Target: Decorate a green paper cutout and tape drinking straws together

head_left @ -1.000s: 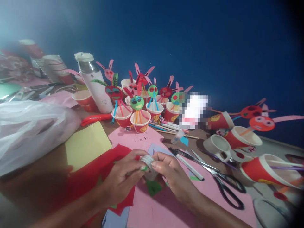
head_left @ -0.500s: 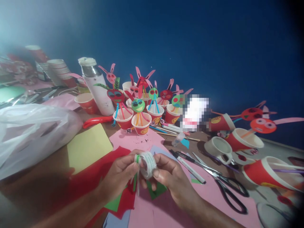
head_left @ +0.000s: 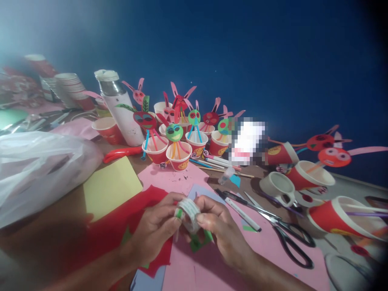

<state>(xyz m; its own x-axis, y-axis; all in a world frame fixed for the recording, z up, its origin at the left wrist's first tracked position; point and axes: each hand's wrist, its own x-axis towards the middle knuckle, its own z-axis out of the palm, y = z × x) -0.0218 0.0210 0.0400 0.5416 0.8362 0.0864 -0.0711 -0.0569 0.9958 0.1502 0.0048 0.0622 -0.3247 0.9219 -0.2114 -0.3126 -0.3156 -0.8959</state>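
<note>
Shows scissors and a marker lying just right of the hands, a red sheet partly under the left arm, a yellow sheet farther out, a white plastic bag at far left. Has pink paper over a brown tabletop, before a blue wall. Includes red paper cups with straw-legged figures inside, a white mug at right. Holds a tape roll above the pink paper, pinched narrowly between left hand and right hand.
</note>
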